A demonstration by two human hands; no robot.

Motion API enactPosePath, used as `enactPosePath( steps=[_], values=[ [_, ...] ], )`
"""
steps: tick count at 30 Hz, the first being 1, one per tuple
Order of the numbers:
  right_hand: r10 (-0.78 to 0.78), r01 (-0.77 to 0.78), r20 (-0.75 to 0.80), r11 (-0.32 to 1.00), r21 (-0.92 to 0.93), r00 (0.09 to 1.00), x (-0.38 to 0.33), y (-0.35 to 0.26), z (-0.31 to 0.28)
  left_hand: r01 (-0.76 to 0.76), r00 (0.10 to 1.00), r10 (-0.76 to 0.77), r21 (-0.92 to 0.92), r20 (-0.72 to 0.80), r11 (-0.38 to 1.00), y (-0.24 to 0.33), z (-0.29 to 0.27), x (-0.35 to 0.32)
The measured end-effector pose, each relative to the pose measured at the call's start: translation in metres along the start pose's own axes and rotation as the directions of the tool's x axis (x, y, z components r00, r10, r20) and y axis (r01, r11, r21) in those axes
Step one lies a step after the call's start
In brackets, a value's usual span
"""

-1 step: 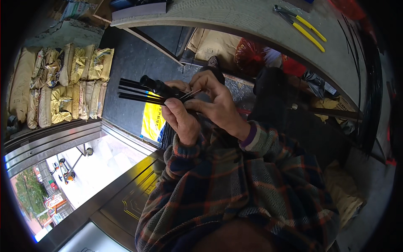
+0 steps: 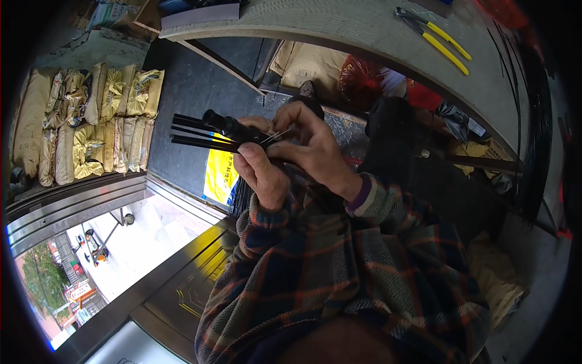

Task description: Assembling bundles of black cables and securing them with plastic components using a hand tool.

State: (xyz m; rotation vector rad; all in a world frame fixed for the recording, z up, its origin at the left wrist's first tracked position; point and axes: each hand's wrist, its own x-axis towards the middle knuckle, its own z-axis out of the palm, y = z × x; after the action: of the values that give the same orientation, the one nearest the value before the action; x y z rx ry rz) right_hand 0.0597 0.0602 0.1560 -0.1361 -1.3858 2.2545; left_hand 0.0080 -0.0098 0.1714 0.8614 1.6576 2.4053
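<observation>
My left hand (image 2: 265,176) is closed around a black tubular piece (image 2: 222,123) with several thin black rods (image 2: 197,139). The rods fan out to the left, and the tube has a round end. Over the near end of this piece, my right hand (image 2: 318,150) pinches thin, pale wire-like strands (image 2: 276,138) between thumb and fingers. My fingers cover much of the spot where strands and black piece meet. Below my left wrist hangs a bunch of dark strands (image 2: 241,197), beside a yellow printed bag (image 2: 219,173).
Yellow-handled pliers (image 2: 441,43) lie on the workbench (image 2: 339,21) ahead. Long black strands (image 2: 536,139) hang over its right end. Wrapped packages (image 2: 91,130) are stacked at left, above a bright doorway (image 2: 139,236). Under the bench are a sack (image 2: 315,64) and red bundles (image 2: 362,79).
The fingers of my right hand have shifted very slightly around the thin strands, which show a little more brightly. My left hand and the black piece have stayed in place.
</observation>
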Motion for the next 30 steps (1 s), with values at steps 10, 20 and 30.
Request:
enactPosePath(
  steps=[10, 20, 30],
  values=[
    [0.173, -0.182, 0.056, 0.947, 0.263, 0.983, 0.008, 0.000, -0.009, -0.083, 0.994, 0.089, -0.079, 0.066, 0.993, 0.000, 0.004, 0.001],
    [0.119, -0.129, 0.051, 0.940, 0.317, 0.992, 0.009, 0.001, -0.019, 0.137, 0.985, -0.157, 0.236, 0.068, 0.962, 0.006, 0.004, -0.001],
    [-0.431, -0.157, 0.062, -0.454, -0.877, 0.900, 0.029, -0.166, -0.222, -0.031, 0.821, -0.124, 0.261, 0.558, 0.965, -0.003, 0.036, 0.016]
  ],
)
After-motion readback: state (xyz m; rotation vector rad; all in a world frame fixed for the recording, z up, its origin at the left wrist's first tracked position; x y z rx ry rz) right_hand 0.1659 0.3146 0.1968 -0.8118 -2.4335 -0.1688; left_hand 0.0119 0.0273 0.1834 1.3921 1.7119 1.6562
